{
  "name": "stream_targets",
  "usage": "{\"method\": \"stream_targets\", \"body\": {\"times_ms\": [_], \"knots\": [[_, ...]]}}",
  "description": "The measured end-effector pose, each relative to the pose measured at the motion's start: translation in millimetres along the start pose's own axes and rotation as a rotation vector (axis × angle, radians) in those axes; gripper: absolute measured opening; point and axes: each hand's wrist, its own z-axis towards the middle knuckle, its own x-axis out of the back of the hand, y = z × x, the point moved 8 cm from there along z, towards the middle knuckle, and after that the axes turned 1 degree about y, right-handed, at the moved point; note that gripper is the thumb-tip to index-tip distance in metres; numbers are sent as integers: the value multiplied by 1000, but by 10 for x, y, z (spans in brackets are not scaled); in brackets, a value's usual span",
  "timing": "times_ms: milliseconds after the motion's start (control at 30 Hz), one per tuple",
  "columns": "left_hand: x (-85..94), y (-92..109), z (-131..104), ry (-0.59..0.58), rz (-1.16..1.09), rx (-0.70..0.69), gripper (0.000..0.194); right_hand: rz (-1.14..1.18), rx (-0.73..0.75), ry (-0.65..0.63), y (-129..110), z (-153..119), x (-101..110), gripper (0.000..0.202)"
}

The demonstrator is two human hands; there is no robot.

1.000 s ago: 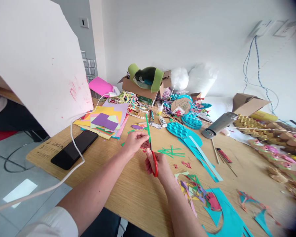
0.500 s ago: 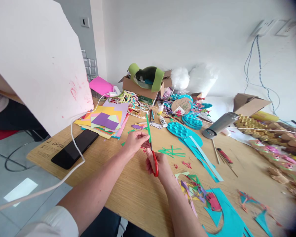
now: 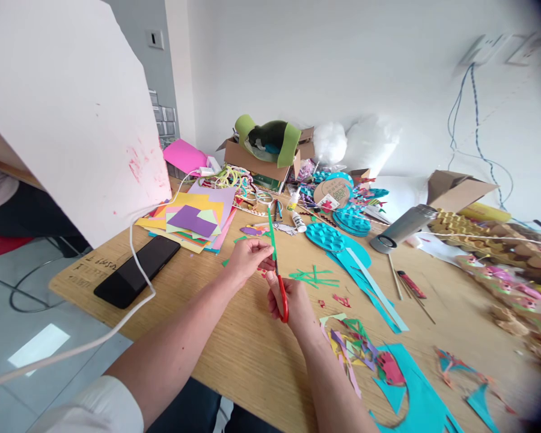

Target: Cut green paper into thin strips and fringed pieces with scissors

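While pinched in left hand (image 3: 247, 257), green strip (image 3: 271, 231) upright, pointing away; right hand (image 3: 293, 300) gripping scissors (image 3: 281, 296)

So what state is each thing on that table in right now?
Green strip: upright, pinched by left hand.
Scissors: held in right hand, at the strip.
Phone: screen dark, lying flat.
Flask: lying on its side.
Box: open.

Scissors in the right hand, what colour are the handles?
Red handles, clearest in the head view.
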Motion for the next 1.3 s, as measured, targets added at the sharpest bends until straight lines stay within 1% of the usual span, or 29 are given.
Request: {"method": "stream_targets", "body": {"times_ms": [133, 433, 800, 1000, 1200, 1300], "knots": [[-8, -2, -3, -1, 10, 1, 8, -22, 0, 0, 6, 6, 3, 62], [-22, -22, -17, -14, 30, 1, 8, 30, -11, -1, 16, 2, -1, 59], [-5, 3, -25, 37, 39, 14, 8, 31, 29, -28, -18, -2, -33, 59], [-8, 0, -23, 36, 35, 0, 9, 28, 50, -26, -36, -13, -33, 59], [-3, -20, -8, 33, 26, -7, 9, 38, 28, -24, 19, 14, -35, 58], [-4, -29, -3, 33, 23, -9, 8, 23, 50, -24, 14, 18, -34, 58]]}}
